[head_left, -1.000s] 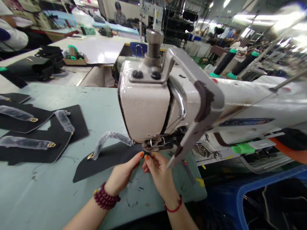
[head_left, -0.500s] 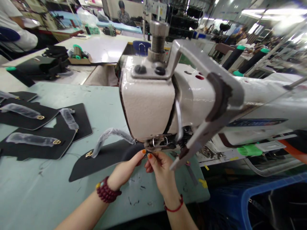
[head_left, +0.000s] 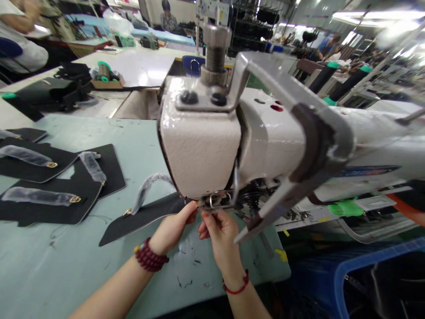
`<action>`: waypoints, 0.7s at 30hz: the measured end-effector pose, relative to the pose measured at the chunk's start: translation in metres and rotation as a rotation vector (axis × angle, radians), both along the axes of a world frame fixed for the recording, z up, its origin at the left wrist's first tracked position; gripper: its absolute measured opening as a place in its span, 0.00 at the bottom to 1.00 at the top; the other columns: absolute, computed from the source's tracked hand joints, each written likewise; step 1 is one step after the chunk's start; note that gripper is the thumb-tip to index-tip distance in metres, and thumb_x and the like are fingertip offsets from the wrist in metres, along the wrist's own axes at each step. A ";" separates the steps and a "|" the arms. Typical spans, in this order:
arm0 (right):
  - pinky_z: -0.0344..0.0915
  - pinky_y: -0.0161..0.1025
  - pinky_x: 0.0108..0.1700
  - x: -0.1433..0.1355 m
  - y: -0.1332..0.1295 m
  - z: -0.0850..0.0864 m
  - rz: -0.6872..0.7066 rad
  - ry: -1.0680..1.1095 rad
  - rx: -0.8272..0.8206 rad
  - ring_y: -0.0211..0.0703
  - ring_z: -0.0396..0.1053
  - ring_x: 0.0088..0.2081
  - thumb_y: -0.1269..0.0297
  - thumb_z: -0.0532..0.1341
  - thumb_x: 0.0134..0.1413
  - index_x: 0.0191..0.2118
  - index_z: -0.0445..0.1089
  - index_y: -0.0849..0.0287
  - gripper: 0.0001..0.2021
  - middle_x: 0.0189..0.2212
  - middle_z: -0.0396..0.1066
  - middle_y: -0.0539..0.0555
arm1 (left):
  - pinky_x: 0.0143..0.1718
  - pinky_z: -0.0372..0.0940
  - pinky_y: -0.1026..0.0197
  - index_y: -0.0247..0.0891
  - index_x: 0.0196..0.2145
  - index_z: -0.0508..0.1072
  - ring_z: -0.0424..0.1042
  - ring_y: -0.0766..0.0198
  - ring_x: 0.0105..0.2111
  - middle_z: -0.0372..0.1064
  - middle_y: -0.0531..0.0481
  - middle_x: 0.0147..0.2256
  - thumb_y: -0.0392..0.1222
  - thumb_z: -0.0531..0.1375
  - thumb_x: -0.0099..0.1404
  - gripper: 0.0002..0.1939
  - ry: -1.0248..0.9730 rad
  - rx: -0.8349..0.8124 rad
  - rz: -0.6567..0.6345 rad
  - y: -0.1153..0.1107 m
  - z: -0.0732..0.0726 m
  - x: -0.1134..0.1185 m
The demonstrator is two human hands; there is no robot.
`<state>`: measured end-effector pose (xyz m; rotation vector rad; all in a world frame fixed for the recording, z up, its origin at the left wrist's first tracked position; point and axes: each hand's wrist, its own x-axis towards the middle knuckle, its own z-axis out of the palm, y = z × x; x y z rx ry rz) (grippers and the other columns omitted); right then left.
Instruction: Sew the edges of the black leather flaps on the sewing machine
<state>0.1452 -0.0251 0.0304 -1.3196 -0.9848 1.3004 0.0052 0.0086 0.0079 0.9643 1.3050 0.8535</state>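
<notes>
A black bag panel (head_left: 146,219), apparently leather, lies on the table with its right end under the head of a sewing machine (head_left: 201,146). On it, a plastic-wrapped handle (head_left: 146,188) arches up from a gold ring fitting (head_left: 127,212). My left hand (head_left: 174,226) is closed on the panel's near edge, thumb on top, just left of the presser foot. My right hand (head_left: 221,232) pinches the edge by the foot, its fingers partly curled under. The needle and the panel's far end are hidden by the machine head.
Several similar black panels with wrapped handles (head_left: 40,195) lie at the left of the pale green table (head_left: 133,133). A grey metal bar (head_left: 318,133) juts from the machine on the right. Below right stands a blue crate (head_left: 341,274). People sit farther back.
The panel has turned and slid a little under the machine head, its left tip rising slightly. Both hands moved slightly left with it. The bar on the machine appears shifted as the view moved.
</notes>
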 end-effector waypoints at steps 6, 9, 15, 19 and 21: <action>0.66 0.28 0.23 0.004 -0.016 -0.003 0.019 0.041 -0.036 0.34 0.68 0.19 0.50 0.63 0.58 0.28 0.71 0.61 0.18 0.19 0.70 0.50 | 0.41 0.67 0.59 0.37 0.26 0.79 0.71 0.59 0.33 0.76 0.48 0.28 0.51 0.68 0.48 0.14 -0.140 -0.222 0.165 0.008 0.021 0.014; 0.66 0.28 0.23 0.004 -0.024 -0.006 0.029 0.057 -0.085 0.34 0.68 0.19 0.50 0.64 0.57 0.30 0.71 0.62 0.17 0.19 0.71 0.50 | 0.39 0.66 0.59 0.35 0.24 0.79 0.70 0.62 0.30 0.75 0.48 0.26 0.51 0.70 0.46 0.15 -0.180 -0.247 0.192 0.009 0.018 0.016; 0.64 0.27 0.22 0.004 -0.034 -0.010 0.055 0.077 -0.138 0.33 0.67 0.18 0.49 0.65 0.54 0.31 0.72 0.63 0.19 0.19 0.71 0.51 | 0.36 0.66 0.59 0.35 0.24 0.78 0.69 0.62 0.29 0.75 0.47 0.27 0.56 0.70 0.49 0.19 -0.187 -0.126 0.172 0.008 -0.003 0.012; 0.64 0.27 0.23 0.002 -0.037 -0.012 0.064 0.079 -0.118 0.33 0.68 0.19 0.48 0.65 0.55 0.29 0.72 0.63 0.20 0.19 0.70 0.51 | 0.35 0.67 0.60 0.37 0.21 0.78 0.71 0.61 0.29 0.76 0.48 0.27 0.55 0.68 0.52 0.17 -0.143 -0.130 0.182 0.006 0.003 0.015; 0.64 0.27 0.22 0.002 -0.038 -0.012 0.063 0.083 -0.122 0.33 0.68 0.19 0.46 0.65 0.54 0.30 0.72 0.63 0.21 0.19 0.70 0.51 | 0.37 0.69 0.60 0.37 0.22 0.78 0.74 0.58 0.32 0.78 0.46 0.29 0.54 0.67 0.53 0.16 -0.137 -0.171 0.200 0.005 0.012 0.019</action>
